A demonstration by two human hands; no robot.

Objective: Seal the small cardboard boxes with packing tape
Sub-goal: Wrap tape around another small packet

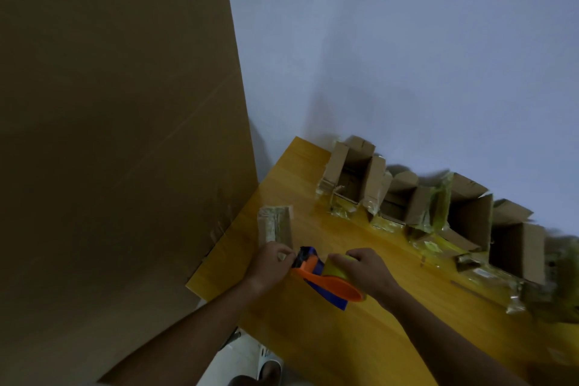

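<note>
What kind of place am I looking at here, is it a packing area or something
Probably a makeshift packing station in a plain room. A row of open small cardboard boxes lines a wooden table against a bare wall, a large cardboard sheet leans beside it, and both hands work a tape dispenser.

Rightmost open boxes (pixel 560 279) blurred, perhaps edge-cut

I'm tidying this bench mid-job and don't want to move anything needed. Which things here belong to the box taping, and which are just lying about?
In use: tape dispenser, held by right hand; small box at left hand; open boxes.

Lying about: big cardboard sheet; sandal; table.
</note>
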